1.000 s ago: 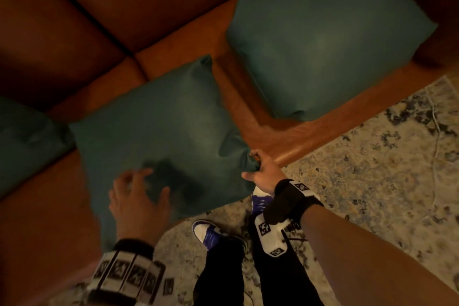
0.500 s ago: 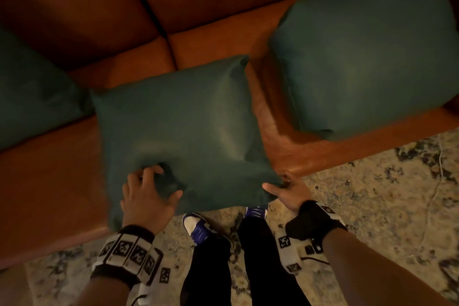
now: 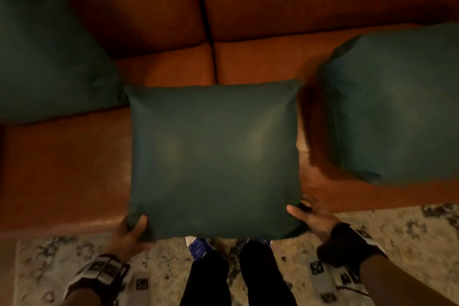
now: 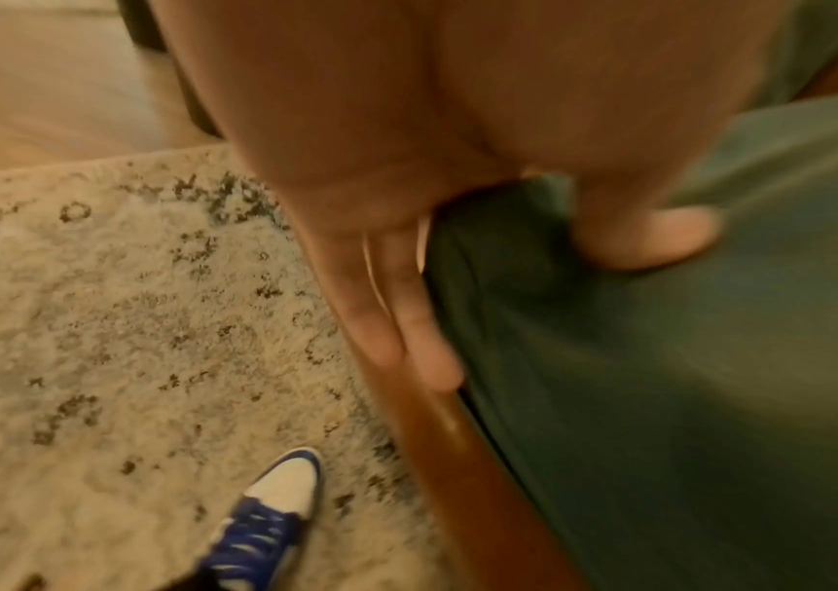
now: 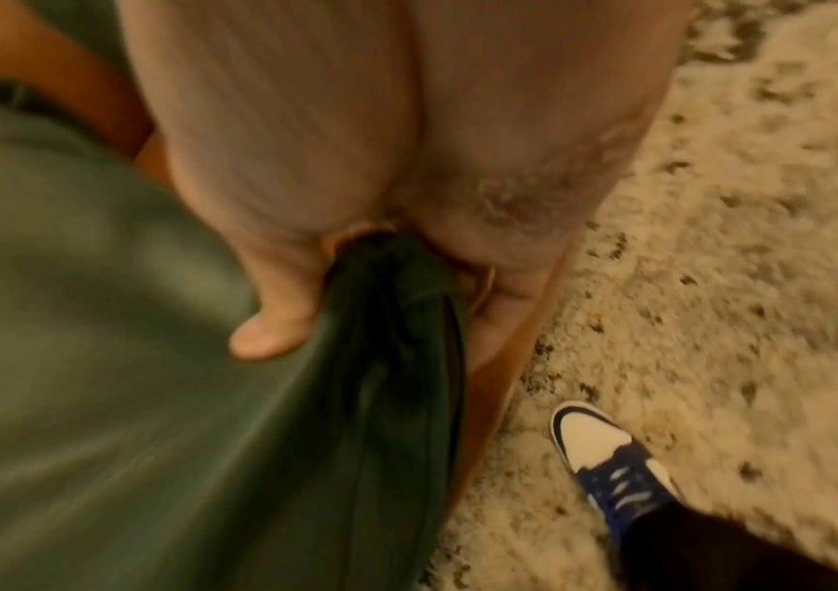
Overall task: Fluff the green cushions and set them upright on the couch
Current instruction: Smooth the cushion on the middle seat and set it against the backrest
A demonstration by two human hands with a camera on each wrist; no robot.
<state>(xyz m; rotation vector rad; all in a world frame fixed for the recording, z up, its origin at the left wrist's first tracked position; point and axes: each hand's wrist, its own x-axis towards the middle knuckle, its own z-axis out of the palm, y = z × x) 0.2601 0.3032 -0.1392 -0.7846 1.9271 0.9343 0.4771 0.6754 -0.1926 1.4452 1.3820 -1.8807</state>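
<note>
Three green cushions show on the brown couch (image 3: 74,169). At the upper left of the frame the left cushion (image 3: 49,57) leans against the backrest; the middle cushion (image 3: 213,156) lies flat at centre, and the right cushion (image 3: 397,107) slumps at the right, so most setting upright seems left. At lower left, the left hand (image 3: 130,231) pinches a near corner, thumb on top, fingers underneath. At lower right, the right hand (image 3: 310,216) pinches the other corner likewise.

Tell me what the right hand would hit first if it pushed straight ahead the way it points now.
The right hand already grips the middle cushion's near corner. Pushed straight on, it would probably slide along the couch seat toward the right cushion; depth is unclear.
</note>
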